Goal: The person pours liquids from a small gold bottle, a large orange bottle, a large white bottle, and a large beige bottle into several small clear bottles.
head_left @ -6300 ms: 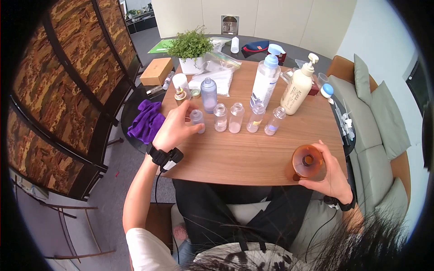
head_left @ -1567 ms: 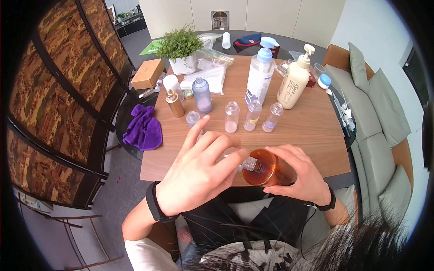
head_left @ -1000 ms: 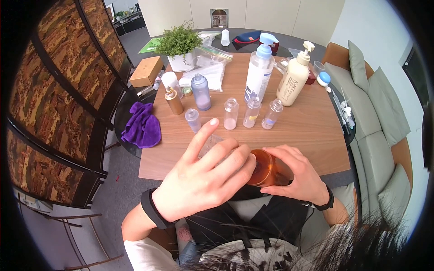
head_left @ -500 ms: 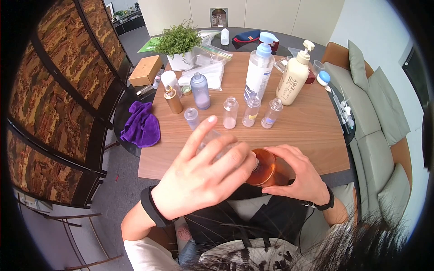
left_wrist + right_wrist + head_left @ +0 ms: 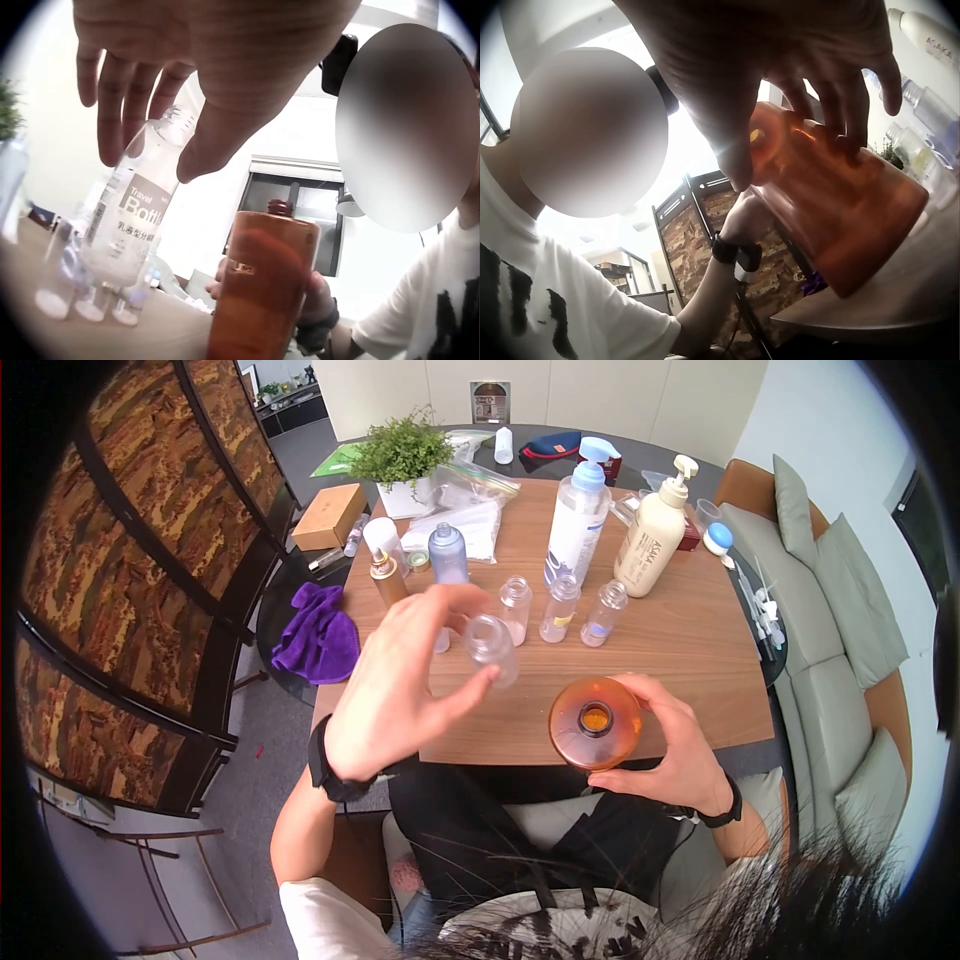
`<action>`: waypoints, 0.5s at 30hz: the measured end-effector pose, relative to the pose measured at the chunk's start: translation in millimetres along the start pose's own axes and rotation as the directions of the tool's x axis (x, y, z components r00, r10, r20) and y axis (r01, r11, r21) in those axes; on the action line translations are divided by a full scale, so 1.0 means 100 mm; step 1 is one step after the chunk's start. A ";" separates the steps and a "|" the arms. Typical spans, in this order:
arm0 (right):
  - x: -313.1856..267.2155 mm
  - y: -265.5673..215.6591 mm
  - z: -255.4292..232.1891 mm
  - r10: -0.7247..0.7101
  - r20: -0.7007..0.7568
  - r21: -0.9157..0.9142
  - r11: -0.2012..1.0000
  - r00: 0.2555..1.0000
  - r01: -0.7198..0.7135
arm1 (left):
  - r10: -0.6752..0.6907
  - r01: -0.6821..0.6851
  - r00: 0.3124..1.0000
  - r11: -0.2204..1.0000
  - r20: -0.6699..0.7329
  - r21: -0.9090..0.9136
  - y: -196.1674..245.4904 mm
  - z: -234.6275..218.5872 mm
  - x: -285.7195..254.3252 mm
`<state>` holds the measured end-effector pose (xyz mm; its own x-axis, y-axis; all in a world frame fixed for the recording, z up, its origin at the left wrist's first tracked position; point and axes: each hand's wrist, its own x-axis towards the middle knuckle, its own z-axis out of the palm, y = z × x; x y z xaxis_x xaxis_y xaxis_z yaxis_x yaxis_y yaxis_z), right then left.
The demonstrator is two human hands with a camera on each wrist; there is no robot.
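My left hand holds a small clear travel bottle near its neck, between thumb and fingers. Printed lettering shows on that bottle in the left wrist view; it is uncapped and slightly tilted. To its right, my right hand grips a larger amber bottle by the side, its open mouth facing up towards the head camera. Reddish-brown and see-through, the amber bottle stands apart from the travel bottle. Three small clear bottles stand behind in a row; another is mostly hidden by my left hand.
A blue bottle, a gold dropper bottle and two large pump bottles, one clear and one cream, stand farther back on the wooden table. A potted plant and a purple cloth are at left.
The travel bottle was tipped with its neck at the amber bottle's mouth. My left hand has drawn it away, up and left, and turned it more upright; the amber bottle's mouth now faces up.
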<state>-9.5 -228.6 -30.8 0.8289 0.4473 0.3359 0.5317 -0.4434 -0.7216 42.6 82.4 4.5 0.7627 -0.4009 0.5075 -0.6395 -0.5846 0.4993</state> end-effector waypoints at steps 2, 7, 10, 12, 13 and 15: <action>-0.02 -0.02 -0.03 0.018 0.002 0.002 1.000 1.000 -0.018 | -0.005 0.007 0.999 0.999 -0.032 0.038 -0.13 0.00 0.04; -0.04 -0.02 -0.11 0.028 -0.009 -0.016 0.999 1.000 -0.028 | 0.057 -0.042 0.996 0.978 -0.071 0.204 -0.39 -0.04 0.22; -0.05 -0.01 -0.15 0.030 -0.008 0.018 0.999 1.000 -0.030 | 0.006 -0.013 1.000 0.965 0.026 0.261 -0.56 0.00 0.32; -0.09 0.00 -0.16 0.024 -0.018 0.027 0.999 1.000 -0.024 | -0.007 -0.014 0.997 0.959 0.071 0.284 -0.61 0.08 0.36; -0.11 0.01 -0.17 0.023 -0.022 0.031 0.999 0.999 -0.023 | -0.006 -0.018 0.997 0.954 0.079 0.299 -0.63 0.12 0.36; -0.15 0.03 -0.19 0.000 -0.009 0.013 1.000 1.000 0.000 | -0.010 -0.025 0.995 0.945 0.104 0.325 -0.67 0.21 0.37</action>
<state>-16.6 -251.3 -26.5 0.8305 0.4405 0.3408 0.5293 -0.4337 -0.7292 115.7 91.8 -24.2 0.7747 -0.4665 0.4269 -0.5921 -0.7721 0.2309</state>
